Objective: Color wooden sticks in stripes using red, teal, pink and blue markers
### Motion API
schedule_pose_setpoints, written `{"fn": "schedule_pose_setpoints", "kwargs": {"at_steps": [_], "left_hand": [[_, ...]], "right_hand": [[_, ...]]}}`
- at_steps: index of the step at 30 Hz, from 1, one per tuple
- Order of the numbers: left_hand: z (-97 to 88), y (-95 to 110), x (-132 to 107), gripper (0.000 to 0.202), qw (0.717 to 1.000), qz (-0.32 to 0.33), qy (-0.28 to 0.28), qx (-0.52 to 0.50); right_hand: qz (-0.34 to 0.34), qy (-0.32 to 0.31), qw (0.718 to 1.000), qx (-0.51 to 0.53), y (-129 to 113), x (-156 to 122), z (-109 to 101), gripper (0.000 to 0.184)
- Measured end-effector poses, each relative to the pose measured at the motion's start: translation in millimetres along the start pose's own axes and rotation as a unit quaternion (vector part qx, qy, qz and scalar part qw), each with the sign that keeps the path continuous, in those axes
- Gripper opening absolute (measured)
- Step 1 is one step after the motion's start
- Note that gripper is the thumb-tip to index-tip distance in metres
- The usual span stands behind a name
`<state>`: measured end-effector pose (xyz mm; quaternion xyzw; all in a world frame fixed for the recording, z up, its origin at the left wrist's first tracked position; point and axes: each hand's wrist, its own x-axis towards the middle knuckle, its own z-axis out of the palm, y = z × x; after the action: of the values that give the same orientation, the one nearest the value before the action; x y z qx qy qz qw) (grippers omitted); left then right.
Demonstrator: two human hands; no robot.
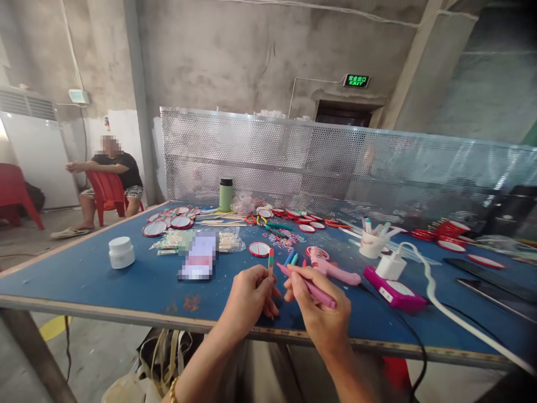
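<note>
Near the front edge of the table, my left hand (250, 294) pinches a small flat wooden stick (271, 262) upright; its top is coloured red and green. Just to the right, my right hand (325, 313) grips a pink marker pen (315, 291) like a writing tool, its tip pointing at the stick. Whether tip and stick touch, I cannot tell. Behind my hands lie a blue marker (289, 257) and a green one (295, 259). A pink glue gun (338, 272) rests beyond my right hand, and a round red-rimmed mirror (259, 249) lies behind the stick.
Left on the blue table (155, 296) are a white jar (121, 253) and an upright phone (198, 256). To the right, a purple power strip (394, 290) carries a white charger (391, 265) with a cable. A pen cup (371, 244) and green bottle (225, 197) stand farther back. A person (115, 168) sits at left.
</note>
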<state>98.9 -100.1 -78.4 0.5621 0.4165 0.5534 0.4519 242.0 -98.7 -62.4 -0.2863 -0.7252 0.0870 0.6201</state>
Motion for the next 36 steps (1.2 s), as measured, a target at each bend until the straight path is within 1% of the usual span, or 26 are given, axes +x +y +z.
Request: {"fn": "schedule_pose_setpoints", "kwargs": {"at_steps": [4,8,15,20,36], "left_hand": [[0.9,2.3,-0.5,0.023,1.0,0.004,0.0,0.003],[1.4,4.8,-2.1,0.022,1.0,0.007,0.006,0.017],[2.9,3.0,-3.9,0.021,0.999,0.021,0.014,0.03],[4.4,3.7,-4.7,0.02,0.999,0.016,0.018,0.037],[5.3,4.3,-7.5,0.02,0.998,0.033,0.022,0.058]], "right_hand": [[-0.041,-0.002,0.997,-0.059,-1.8,4.8,0.8,0.018],[-0.046,-0.005,0.996,-0.074,-3.5,2.8,1.0,0.017],[-0.063,-0.026,0.996,-0.065,-4.7,0.7,1.3,0.015],[-0.068,-0.038,0.995,-0.056,-5.3,1.5,1.6,0.015],[-0.084,-0.043,0.994,-0.057,-2.7,1.3,2.9,0.014]]}}
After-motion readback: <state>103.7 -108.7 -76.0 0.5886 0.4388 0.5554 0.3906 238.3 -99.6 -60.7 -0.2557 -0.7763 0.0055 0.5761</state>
